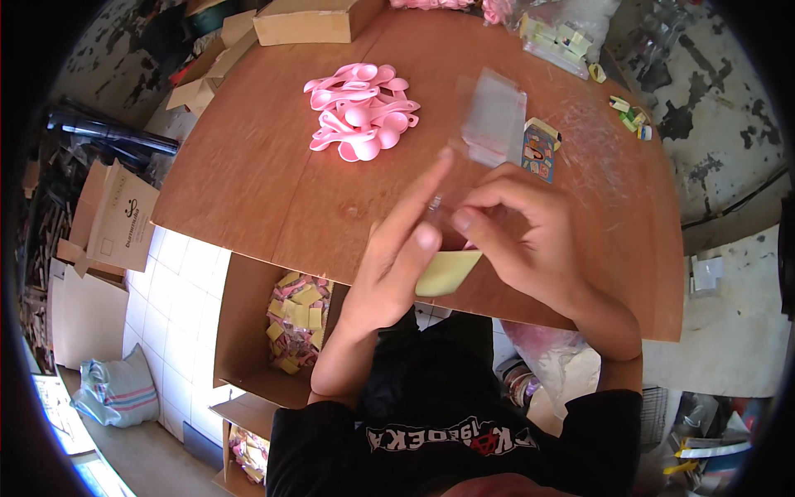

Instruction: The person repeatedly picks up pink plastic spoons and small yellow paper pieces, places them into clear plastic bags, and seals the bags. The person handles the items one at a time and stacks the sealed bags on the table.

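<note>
My left hand [396,258] is at the table's front edge, index finger stretched up and thumb beside a small clear plastic bag [436,204]. A pale yellow card [448,275] shows at the lower part of this bag, with a bit of pink behind it. The left hand's other fingers are hidden, but the bag rests in its grip. Opposite, my right hand [523,228] has thumb and index finger pinched at the bag's side. Past the hands lies a heap of pink plastic spoons [362,112]. A stack of clear bags [494,116] lies beyond my right hand.
Beside the bags lies a colourful printed card stack [540,151]. Small yellow-green folded pieces [631,118] sit at the right edge. Cardboard boxes [315,21] stand at the far left. Below the table, an open carton [240,323] holds packed pink-and-yellow packets [296,319].
</note>
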`<state>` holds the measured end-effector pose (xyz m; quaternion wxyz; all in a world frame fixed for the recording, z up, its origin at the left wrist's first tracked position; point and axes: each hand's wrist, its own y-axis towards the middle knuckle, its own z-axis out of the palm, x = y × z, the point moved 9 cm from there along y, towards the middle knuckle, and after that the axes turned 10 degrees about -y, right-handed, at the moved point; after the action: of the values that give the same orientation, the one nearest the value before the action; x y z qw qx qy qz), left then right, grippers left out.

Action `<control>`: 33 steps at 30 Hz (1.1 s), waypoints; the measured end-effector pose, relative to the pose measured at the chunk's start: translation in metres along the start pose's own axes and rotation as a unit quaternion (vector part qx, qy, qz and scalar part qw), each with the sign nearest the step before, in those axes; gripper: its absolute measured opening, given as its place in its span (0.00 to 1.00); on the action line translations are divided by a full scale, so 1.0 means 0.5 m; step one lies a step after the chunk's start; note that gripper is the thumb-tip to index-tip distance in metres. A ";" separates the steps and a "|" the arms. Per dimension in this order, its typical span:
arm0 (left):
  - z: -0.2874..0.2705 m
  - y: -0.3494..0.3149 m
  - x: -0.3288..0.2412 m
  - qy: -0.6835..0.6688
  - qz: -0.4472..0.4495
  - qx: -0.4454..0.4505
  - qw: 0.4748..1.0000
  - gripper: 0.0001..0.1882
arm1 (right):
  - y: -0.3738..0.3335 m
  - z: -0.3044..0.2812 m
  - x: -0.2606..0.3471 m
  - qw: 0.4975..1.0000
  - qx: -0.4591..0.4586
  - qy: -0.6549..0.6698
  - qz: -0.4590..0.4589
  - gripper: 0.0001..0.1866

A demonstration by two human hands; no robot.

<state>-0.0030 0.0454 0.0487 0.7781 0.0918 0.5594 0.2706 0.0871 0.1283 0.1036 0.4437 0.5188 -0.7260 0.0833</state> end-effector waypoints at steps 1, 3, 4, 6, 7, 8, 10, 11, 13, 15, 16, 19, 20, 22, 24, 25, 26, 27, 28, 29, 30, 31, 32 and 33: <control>0.004 0.001 -0.007 -0.035 0.016 0.005 0.999 0.37 | -0.001 -0.035 0.039 0.991 -0.074 -0.049 -0.103 0.06; 0.005 -0.002 -0.022 -0.047 0.063 0.013 0.997 0.47 | -0.022 -0.072 0.106 0.956 -0.135 -0.151 -0.212 0.06; 0.004 0.003 -0.031 -0.015 0.074 0.026 0.997 0.49 | -0.022 -0.069 0.106 0.956 -0.135 -0.153 -0.213 0.06; 0.004 0.009 -0.045 0.046 0.097 0.051 0.993 0.53 | -0.018 -0.044 0.110 0.952 -0.106 -0.155 -0.240 0.07; 0.008 0.011 -0.038 0.102 0.090 0.059 0.989 0.48 | -0.021 -0.048 0.122 0.935 -0.151 -0.178 -0.268 0.09; 0.013 0.014 -0.031 0.159 0.085 0.066 0.982 0.43 | -0.022 -0.043 0.119 0.934 -0.152 -0.181 -0.270 0.09; 0.004 0.010 -0.022 0.164 0.068 0.043 0.983 0.32 | -0.029 -0.042 0.114 0.924 -0.183 -0.191 -0.275 0.09; 0.001 0.006 -0.021 0.175 0.072 0.047 0.981 0.30 | -0.030 -0.038 0.114 0.919 -0.173 -0.214 -0.283 0.10; 0.002 0.006 -0.022 0.185 0.077 0.051 0.978 0.28 | -0.022 -0.041 0.111 0.935 -0.172 -0.176 -0.256 0.10; -0.016 0.010 -0.015 0.067 0.046 -0.027 0.996 0.26 | -0.020 -0.046 0.099 0.950 -0.165 -0.134 -0.230 0.10; -0.016 0.008 -0.014 0.067 0.047 -0.030 0.996 0.26 | -0.014 -0.041 0.066 0.971 -0.123 -0.101 -0.178 0.11; -0.027 0.007 0.003 0.070 -0.002 -0.039 0.997 0.28 | -0.013 -0.014 -0.013 0.995 -0.065 0.005 -0.072 0.12; -0.028 0.006 0.004 0.070 -0.003 -0.039 0.997 0.28 | -0.015 -0.005 -0.043 0.996 -0.053 0.075 -0.016 0.12; -0.030 0.002 0.028 0.043 -0.058 -0.042 0.996 0.26 | -0.016 0.001 -0.058 0.994 -0.039 0.106 0.010 0.10; -0.035 0.002 0.027 0.007 -0.040 -0.053 0.998 0.25 | -0.015 0.010 -0.079 0.989 -0.024 0.136 0.057 0.08; -0.040 0.003 0.025 -0.029 -0.021 -0.062 0.997 0.23 | -0.015 0.010 -0.085 0.988 -0.024 0.138 0.059 0.08; -0.045 0.004 0.031 -0.029 -0.024 -0.063 0.997 0.23 | -0.018 0.014 -0.097 0.984 -0.018 0.158 0.076 0.08; -0.058 0.004 0.039 -0.044 -0.029 -0.077 0.996 0.22 | -0.020 0.017 -0.108 0.980 -0.011 0.178 0.093 0.07; -0.071 0.004 0.046 -0.058 -0.034 -0.091 0.994 0.20 | -0.019 0.015 -0.113 0.979 -0.011 0.180 0.096 0.07; -0.076 0.004 0.053 -0.040 -0.055 -0.081 0.994 0.19 | -0.018 0.012 -0.117 0.980 -0.014 0.173 0.094 0.07; -0.074 0.003 0.056 -0.040 -0.059 -0.082 0.994 0.19 | -0.018 0.008 -0.119 0.982 -0.016 0.167 0.092 0.07; -0.071 0.005 0.045 -0.034 -0.036 -0.087 0.995 0.19 | -0.017 0.002 -0.112 0.985 -0.013 0.151 0.086 0.07; -0.072 0.007 0.034 -0.027 -0.011 -0.093 0.995 0.19 | -0.015 -0.005 -0.104 0.984 -0.013 0.153 0.088 0.07; -0.073 0.009 0.021 -0.007 0.026 -0.081 0.996 0.21 | -0.012 -0.027 -0.077 0.991 -0.040 0.125 0.036 0.06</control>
<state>-0.0356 0.0489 0.0294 0.7799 0.0450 0.5273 0.3342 0.1020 0.1597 0.0813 0.5478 0.4602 -0.6856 0.1343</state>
